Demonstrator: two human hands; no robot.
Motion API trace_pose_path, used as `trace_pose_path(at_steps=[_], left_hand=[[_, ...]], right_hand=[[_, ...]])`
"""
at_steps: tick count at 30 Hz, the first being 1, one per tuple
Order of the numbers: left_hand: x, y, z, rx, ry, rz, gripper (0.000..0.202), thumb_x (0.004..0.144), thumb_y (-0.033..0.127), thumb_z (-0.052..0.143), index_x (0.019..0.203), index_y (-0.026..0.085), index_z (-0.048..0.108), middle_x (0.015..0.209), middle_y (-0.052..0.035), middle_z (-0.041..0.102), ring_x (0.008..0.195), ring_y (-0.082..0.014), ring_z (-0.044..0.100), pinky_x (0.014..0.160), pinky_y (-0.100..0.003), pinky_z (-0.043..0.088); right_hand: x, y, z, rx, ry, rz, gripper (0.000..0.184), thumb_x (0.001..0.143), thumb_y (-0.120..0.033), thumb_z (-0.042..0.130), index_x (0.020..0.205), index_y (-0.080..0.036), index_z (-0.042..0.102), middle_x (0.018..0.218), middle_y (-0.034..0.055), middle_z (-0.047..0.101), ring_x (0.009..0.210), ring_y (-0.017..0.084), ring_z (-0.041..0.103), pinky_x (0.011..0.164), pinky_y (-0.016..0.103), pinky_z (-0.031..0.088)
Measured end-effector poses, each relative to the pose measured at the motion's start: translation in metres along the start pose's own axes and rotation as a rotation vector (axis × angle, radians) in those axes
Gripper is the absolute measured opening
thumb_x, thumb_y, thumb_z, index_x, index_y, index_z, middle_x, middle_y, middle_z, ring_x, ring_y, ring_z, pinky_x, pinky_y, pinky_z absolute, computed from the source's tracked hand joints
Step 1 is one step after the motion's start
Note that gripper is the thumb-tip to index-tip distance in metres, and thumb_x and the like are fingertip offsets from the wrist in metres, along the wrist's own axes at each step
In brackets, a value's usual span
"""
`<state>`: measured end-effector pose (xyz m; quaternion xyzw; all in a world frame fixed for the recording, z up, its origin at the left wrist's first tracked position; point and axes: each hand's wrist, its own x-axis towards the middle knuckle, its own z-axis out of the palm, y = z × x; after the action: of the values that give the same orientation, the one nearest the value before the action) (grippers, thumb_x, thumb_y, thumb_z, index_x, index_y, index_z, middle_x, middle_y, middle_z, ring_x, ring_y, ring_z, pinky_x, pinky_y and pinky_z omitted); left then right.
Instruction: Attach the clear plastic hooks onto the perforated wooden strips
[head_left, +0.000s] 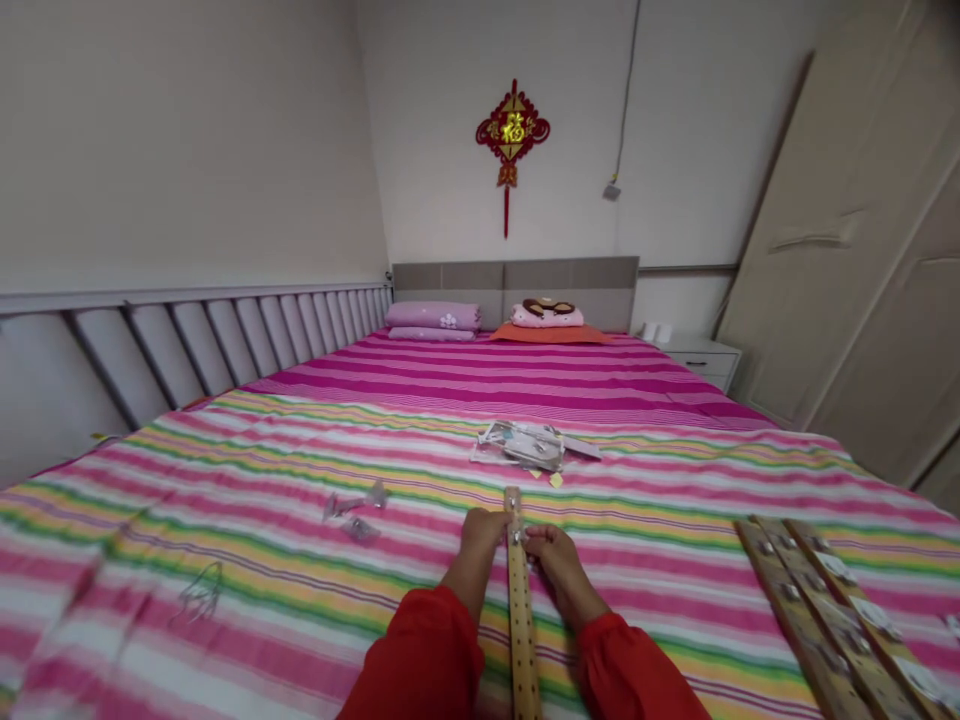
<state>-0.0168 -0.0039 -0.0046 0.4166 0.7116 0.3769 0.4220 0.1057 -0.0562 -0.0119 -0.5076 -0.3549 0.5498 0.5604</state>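
Note:
A long, narrow tan strip with rows of small dark holes [519, 620] lies lengthwise on the striped bedspread [285, 560] in front of me. My left hand [484, 528] is closed at its far end, thumb and fingers against the left edge. From the right side, my right hand [556, 560] pinches at a small shiny piece [516, 537] on the strip. Whether that piece is fastened to the strip I cannot tell. Another small shiny piece [512, 500] sits nearer the strip's far tip.
Beyond the strip lies a pile of clear packets [525, 445]. Several small plastic bags [360, 515] and a tangle of thin strands [199, 592] are to the left. Three similar strips bearing shiny pieces [832, 600] rest at the right. Folded bedding [433, 318] is by the headboard.

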Motion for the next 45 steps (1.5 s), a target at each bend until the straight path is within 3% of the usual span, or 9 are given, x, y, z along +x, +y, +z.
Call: trace_pose_path(at_steps=[5, 11, 15, 17, 20, 24, 31, 40, 45], left_hand=[[-0.011, 0.005, -0.001, 0.015, 0.000, 0.027, 0.027, 0.062, 0.036, 0.071, 0.050, 0.018, 0.055, 0.050, -0.0071, 0.061, 0.066, -0.0243, 0.066, 0.050, -0.026, 0.040], [-0.049, 0.001, -0.025, -0.072, -0.091, 0.157, 0.038, 0.077, 0.050, 0.054, 0.057, 0.018, 0.055, 0.050, -0.0027, 0.058, 0.051, -0.0155, 0.057, 0.048, -0.024, 0.039], [-0.065, -0.024, -0.088, -0.103, -0.103, 0.299, 0.024, 0.068, 0.039, 0.063, 0.060, 0.018, 0.054, 0.053, 0.0034, 0.054, 0.053, -0.0107, 0.051, 0.054, -0.021, 0.040], [-0.065, -0.038, -0.130, -0.044, 0.050, 0.485, 0.015, 0.065, 0.031, 0.063, 0.064, 0.018, 0.057, 0.055, 0.0039, 0.053, 0.055, -0.0114, 0.050, 0.055, -0.022, 0.039], [-0.059, -0.057, -0.191, 0.220, 0.321, 0.547, 0.007, 0.069, 0.022, 0.055, 0.066, 0.019, 0.060, 0.062, 0.0012, 0.057, 0.062, -0.0145, 0.053, 0.062, -0.024, 0.042], [-0.055, -0.071, -0.234, 0.471, 0.471, 0.509, 0.019, 0.072, 0.014, 0.050, 0.082, 0.018, 0.066, 0.083, -0.0032, 0.063, 0.079, -0.0176, 0.059, 0.074, -0.028, 0.044], [-0.055, -0.075, -0.226, 0.777, 0.421, 0.517, 0.025, 0.078, 0.015, 0.051, 0.099, 0.021, 0.064, 0.097, -0.0039, 0.058, 0.090, -0.0182, 0.057, 0.074, -0.027, 0.043], [-0.052, -0.067, -0.224, 1.175, 0.340, 0.670, 0.026, 0.089, 0.020, 0.042, 0.088, 0.019, 0.068, 0.091, -0.0085, 0.062, 0.089, -0.0224, 0.058, 0.074, -0.031, 0.040], [-0.052, -0.067, -0.223, 1.182, 0.320, 0.731, 0.028, 0.088, 0.018, 0.041, 0.088, 0.019, 0.069, 0.090, -0.0093, 0.064, 0.089, -0.0238, 0.060, 0.075, -0.033, 0.043]], right_hand=[[-0.009, 0.001, -0.001, 0.039, 0.010, -0.009, 0.023, 0.048, -0.021, 0.068, 0.067, -0.019, 0.057, 0.044, -0.0073, 0.054, 0.041, 0.010, 0.046, 0.044, 0.023, 0.033], [-0.026, -0.004, -0.004, 0.033, -0.035, -0.016, 0.023, 0.051, -0.032, 0.073, 0.058, -0.018, 0.056, 0.038, -0.0068, 0.049, 0.037, 0.009, 0.040, 0.041, 0.024, 0.027], [-0.038, -0.005, -0.008, 0.030, -0.039, -0.007, 0.024, 0.054, -0.034, 0.074, 0.057, -0.018, 0.057, 0.039, -0.0058, 0.051, 0.038, 0.009, 0.041, 0.041, 0.023, 0.027], [-0.042, -0.004, -0.010, 0.038, -0.037, 0.000, 0.023, 0.054, -0.034, 0.074, 0.056, -0.019, 0.057, 0.041, -0.0053, 0.052, 0.039, 0.009, 0.042, 0.041, 0.023, 0.028], [-0.048, -0.003, -0.012, 0.059, -0.028, -0.003, 0.024, 0.053, -0.034, 0.075, 0.056, -0.019, 0.057, 0.043, -0.0051, 0.052, 0.040, 0.010, 0.044, 0.041, 0.024, 0.030], [-0.052, -0.002, -0.012, 0.068, -0.017, -0.012, 0.023, 0.051, -0.034, 0.076, 0.058, -0.020, 0.058, 0.043, -0.0053, 0.052, 0.040, 0.011, 0.044, 0.042, 0.025, 0.032], [-0.053, -0.001, -0.013, 0.090, -0.004, -0.023, 0.023, 0.050, -0.032, 0.076, 0.063, -0.018, 0.062, 0.045, -0.0047, 0.055, 0.042, 0.011, 0.046, 0.042, 0.024, 0.033], [-0.050, 0.002, -0.014, 0.090, 0.001, -0.015, 0.024, 0.050, -0.032, 0.077, 0.063, -0.018, 0.062, 0.044, -0.0044, 0.056, 0.042, 0.011, 0.046, 0.043, 0.024, 0.034], [-0.049, 0.003, -0.014, 0.087, 0.000, -0.014, 0.024, 0.050, -0.032, 0.077, 0.063, -0.018, 0.062, 0.043, -0.0049, 0.055, 0.041, 0.010, 0.045, 0.043, 0.024, 0.033]])
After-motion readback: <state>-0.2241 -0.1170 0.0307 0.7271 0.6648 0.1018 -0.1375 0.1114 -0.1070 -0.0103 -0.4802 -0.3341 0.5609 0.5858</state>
